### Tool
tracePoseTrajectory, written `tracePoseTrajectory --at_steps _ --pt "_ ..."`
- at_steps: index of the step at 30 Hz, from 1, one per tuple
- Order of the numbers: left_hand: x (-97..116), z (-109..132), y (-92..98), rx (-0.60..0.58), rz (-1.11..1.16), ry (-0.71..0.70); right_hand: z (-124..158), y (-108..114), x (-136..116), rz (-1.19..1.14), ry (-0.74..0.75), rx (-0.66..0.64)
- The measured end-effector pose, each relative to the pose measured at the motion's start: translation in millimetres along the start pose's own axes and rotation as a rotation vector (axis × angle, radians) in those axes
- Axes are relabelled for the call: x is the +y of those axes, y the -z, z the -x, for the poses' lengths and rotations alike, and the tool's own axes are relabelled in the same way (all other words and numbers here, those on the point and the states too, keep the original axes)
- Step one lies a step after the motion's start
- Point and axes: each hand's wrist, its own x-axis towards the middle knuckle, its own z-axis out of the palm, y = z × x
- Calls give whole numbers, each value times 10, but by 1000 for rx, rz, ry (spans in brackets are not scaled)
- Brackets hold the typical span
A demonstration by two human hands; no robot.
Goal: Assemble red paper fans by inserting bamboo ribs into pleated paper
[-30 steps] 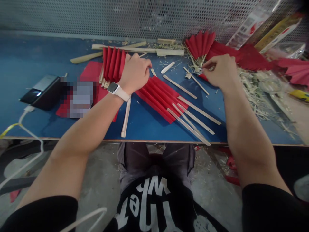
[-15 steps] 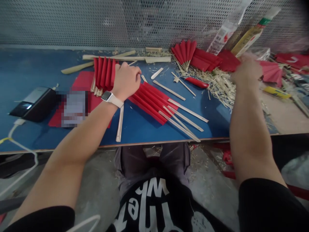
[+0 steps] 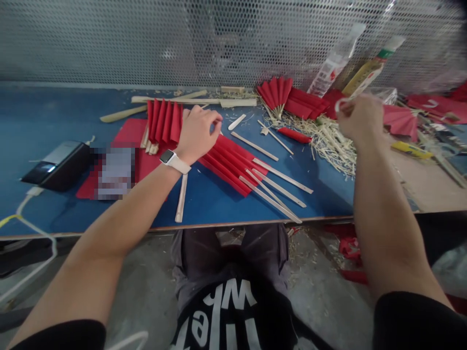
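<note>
My left hand (image 3: 199, 131), with a white watch on the wrist, rests with curled fingers on a pleated red paper fan (image 3: 228, 158) whose bamboo ribs (image 3: 277, 187) stick out toward the table's front edge. A second pleated red fan (image 3: 164, 121) stands just left of that hand. My right hand (image 3: 355, 119) is raised over a heap of bamboo shavings (image 3: 328, 138) at the right, fingers pinched on a thin white strip; what it is cannot be made out. A small red-handled tool (image 3: 295, 135) lies between the hands.
The blue table (image 3: 44, 112) carries loose bamboo sticks (image 3: 182, 99), a black device (image 3: 56, 165) with a white cable at the left, more red fans (image 3: 288, 95) and plastic packets (image 3: 333, 63) at the back right. A perforated metal screen stands behind.
My right hand left the red-handled tool near the middle, swung right over the shavings and now comes up holding a thin white strip. The left hand has stayed on the fan.
</note>
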Motion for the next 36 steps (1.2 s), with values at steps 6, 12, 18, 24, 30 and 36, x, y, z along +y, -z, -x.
tracePoseTrajectory --at_steps 6,12,18,24,30,36 --pt "463 37 156 121 395 -195 70 -982 -331 -399 197 -231" --pt "652 111 122 195 529 -222 164 -1477 -335 -537 416 -334" --pt "546 96 77 177 519 -308 324 -1438 -323 -401 519 -327" --pt "478 93 62 148 449 -327 322 -1403 -292 -382 545 -294" --pt "584 153 161 48 353 -287 331 -1412 -239 -417 490 -272" --pt "669 153 250 -96 273 -197 311 -1389 -253 -431 435 -322"
